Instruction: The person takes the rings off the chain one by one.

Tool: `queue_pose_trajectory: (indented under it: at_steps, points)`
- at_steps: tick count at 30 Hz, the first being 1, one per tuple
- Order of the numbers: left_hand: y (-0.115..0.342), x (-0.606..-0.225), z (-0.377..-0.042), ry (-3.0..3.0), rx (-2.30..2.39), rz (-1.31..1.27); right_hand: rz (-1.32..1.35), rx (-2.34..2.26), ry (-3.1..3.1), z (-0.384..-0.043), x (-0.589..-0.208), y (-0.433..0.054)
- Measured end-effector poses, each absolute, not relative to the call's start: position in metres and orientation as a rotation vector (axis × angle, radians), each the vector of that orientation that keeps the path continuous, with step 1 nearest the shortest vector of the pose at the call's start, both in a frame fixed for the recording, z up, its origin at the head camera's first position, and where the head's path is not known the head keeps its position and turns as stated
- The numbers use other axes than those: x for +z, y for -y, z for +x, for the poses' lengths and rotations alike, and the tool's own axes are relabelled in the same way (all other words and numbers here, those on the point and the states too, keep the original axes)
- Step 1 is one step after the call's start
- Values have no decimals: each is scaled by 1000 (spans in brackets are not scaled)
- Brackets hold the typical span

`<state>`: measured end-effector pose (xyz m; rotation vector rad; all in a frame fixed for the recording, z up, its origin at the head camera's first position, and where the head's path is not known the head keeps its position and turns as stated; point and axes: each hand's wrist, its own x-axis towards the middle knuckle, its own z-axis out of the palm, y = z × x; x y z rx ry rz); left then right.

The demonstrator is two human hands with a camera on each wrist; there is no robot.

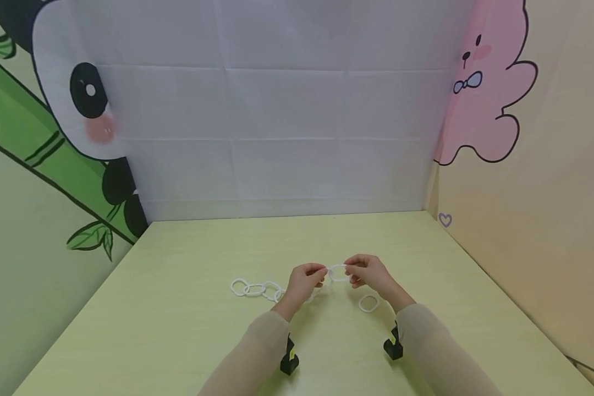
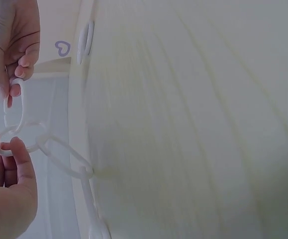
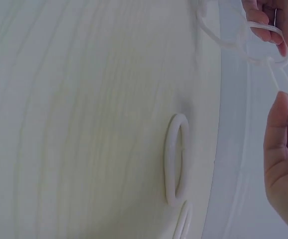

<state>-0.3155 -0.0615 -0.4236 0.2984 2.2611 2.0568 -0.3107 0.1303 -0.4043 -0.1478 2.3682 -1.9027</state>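
Note:
My left hand (image 1: 304, 285) pinches the end link of a white plastic chain, raised over the table. Through that link passes another white oval link (image 2: 23, 107), which my right hand (image 1: 371, 274) pinches between thumb and fingers. Both hands are close together near the middle of the table. From the left hand the chain (image 1: 246, 289) hangs down and runs leftward along the tabletop, partly hidden behind the left wrist in the head view. A loose white link (image 3: 169, 159) lies on the table below the right hand.
A second loose link (image 3: 182, 224) shows partly at the bottom of the right wrist view. The pale wood-grain table (image 1: 188, 253) meets a white sheet (image 1: 282, 110) at the back. Printed walls flank both sides. Black camera mounts (image 1: 289, 363) hang at both wrists.

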Motion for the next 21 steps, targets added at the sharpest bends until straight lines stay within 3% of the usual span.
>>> queue_pose_trajectory:
  at_steps: [21]
  points:
    - [61, -424, -315, -2273, 2060, 310, -146, -1798, -2414, -309, -411, -126]
